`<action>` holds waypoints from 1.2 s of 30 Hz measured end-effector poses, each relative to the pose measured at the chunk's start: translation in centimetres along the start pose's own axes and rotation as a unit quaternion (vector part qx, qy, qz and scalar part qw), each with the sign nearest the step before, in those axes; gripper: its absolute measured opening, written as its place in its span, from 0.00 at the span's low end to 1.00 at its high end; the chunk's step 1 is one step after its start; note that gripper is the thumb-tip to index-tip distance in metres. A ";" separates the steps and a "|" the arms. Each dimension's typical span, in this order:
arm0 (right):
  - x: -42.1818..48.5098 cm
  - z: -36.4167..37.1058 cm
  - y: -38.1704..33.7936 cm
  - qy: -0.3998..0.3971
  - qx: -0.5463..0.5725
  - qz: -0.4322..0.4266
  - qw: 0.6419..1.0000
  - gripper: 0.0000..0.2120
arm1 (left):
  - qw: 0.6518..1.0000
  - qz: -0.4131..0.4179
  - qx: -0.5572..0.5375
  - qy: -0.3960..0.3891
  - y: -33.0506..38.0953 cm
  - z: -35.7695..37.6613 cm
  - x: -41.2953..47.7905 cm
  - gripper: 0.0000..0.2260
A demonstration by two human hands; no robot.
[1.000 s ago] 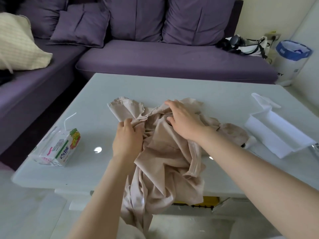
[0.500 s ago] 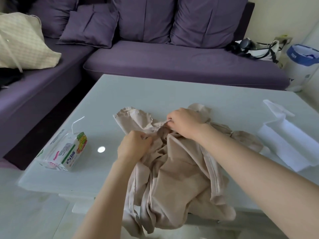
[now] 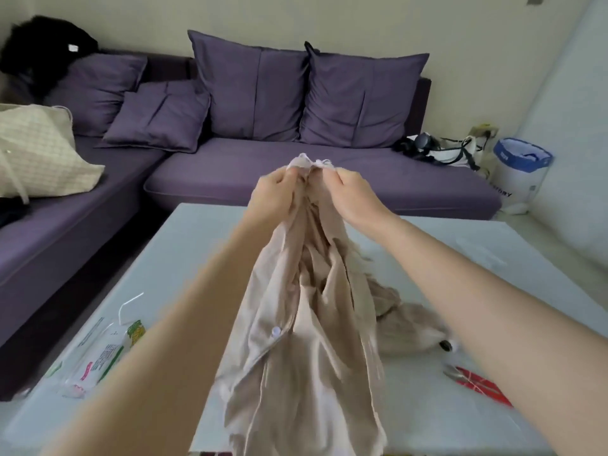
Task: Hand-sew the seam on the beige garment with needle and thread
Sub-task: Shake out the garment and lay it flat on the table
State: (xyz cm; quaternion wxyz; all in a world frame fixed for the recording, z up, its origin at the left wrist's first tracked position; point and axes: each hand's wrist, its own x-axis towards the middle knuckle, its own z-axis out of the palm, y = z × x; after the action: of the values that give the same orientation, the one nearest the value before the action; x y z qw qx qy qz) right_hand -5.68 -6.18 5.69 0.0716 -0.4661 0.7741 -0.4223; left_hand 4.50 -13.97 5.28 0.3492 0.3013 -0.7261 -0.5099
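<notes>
Purple cushioned fabric sofa (image 3: 329,179) across upper frame. Pale glossy low table (image 3: 197,245) filling lower half. Beige woven garment with white button (image 3: 306,324) at frame centre, held up above table, lower end trailing on tabletop right of centre. Left hand (image 3: 274,195) and right hand (image 3: 353,197) side by side at garment's top edge, fingers curled, pinching bunched cloth. Clear-wrapped green-and-white packet (image 3: 105,353) lower left; red-handled snips (image 3: 477,385) lower right.

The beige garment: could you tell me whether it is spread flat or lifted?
The beige garment is lifted, bunched: left hand and right hand pinch its top edge; folds hang to the table.
</notes>
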 end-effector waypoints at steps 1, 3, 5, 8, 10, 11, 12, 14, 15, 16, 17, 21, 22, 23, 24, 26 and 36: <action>0.6 -0.6 -0.5 0.011 0.042 -0.006 0.999 0.15 | 0.999 0.030 -0.019 -0.003 1.5 0.2 0.3 0.12; 1.0 -1.8 -1.3 0.016 0.147 -0.021 0.989 0.12 | 0.995 0.082 -0.052 -0.011 4.0 0.9 0.8 0.13; 0.9 -3.1 -1.8 -0.004 0.212 -0.036 0.977 0.14 | 0.990 0.111 -0.078 -0.032 5.4 1.6 1.1 0.10; -0.7 -3.9 -1.7 -0.053 0.172 -0.029 0.983 0.21 | 0.989 0.117 -0.056 -0.069 4.8 2.6 0.9 0.11; -2.6 -3.6 -0.6 -0.066 0.095 0.011 0.993 0.23 | 0.992 0.110 -0.010 -0.067 3.3 3.3 -0.1 0.14; -3.5 -3.2 0.1 -0.067 0.052 0.027 0.996 0.21 | 0.993 0.102 0.015 -0.058 2.4 3.5 -0.9 0.16; -4.5 -2.8 0.9 -0.069 0.017 0.032 0.997 0.17 | 0.994 0.087 0.040 -0.050 1.2 3.8 -1.6 0.17; -6.6 -2.2 2.1 -0.083 -0.051 0.045 0.994 0.08 | 0.994 0.047 0.068 -0.069 -1.3 4.3 -3.0 0.15; -7.5 -2.0 2.6 -0.091 -0.080 0.054 0.991 0.09 | 0.993 0.026 0.075 -0.091 -2.5 4.5 -3.8 0.12; -8.2 -1.8 3.2 -0.099 -0.101 0.062 0.988 0.10 | 0.991 0.003 0.082 -0.107 -3.5 4.8 -4.5 0.08; -8.8 -1.6 3.8 -0.105 -0.112 0.067 0.986 0.10 | 0.990 -0.022 0.082 -0.116 -4.2 5.1 -5.2 0.08; -10.2 -1.2 4.8 -0.131 -0.173 0.038 0.975 0.13 | 0.979 -0.088 0.048 -0.178 -4.9 5.6 -7.6 0.04; -10.4 -1.2 4.7 -0.139 -0.183 0.021 0.973 0.14 | 0.975 -0.088 0.047 -0.197 -4.9 5.8 -8.0 0.03; -10.6 -1.2 4.7 -0.148 -0.187 0.007 0.971 0.16 | 0.974 -0.075 0.047 -0.211 -4.9 5.9 -8.4 0.04; -10.8 -1.2 4.5 -0.154 -0.183 -0.005 0.971 0.18 | 0.974 -0.055 0.062 -0.211 -4.9 5.9 -8.7 0.06; -11.1 -1.4 4.6 -0.142 -0.166 -0.014 0.976 0.17 | 0.978 -0.010 0.115 -0.171 -5.0 5.8 -9.0 0.10; -11.3 -0.8 6.6 -0.082 -0.105 0.038 0.990 0.25 | 0.993 0.027 0.054 -0.100 -4.2 4.7 -10.3 0.11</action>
State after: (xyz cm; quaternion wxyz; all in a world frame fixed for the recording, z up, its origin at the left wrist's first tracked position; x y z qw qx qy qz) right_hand -4.18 4.45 -1.77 0.1013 -0.4741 0.8229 -0.2965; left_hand 6.98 -4.54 -1.89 0.2719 0.2474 -0.7920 -0.4874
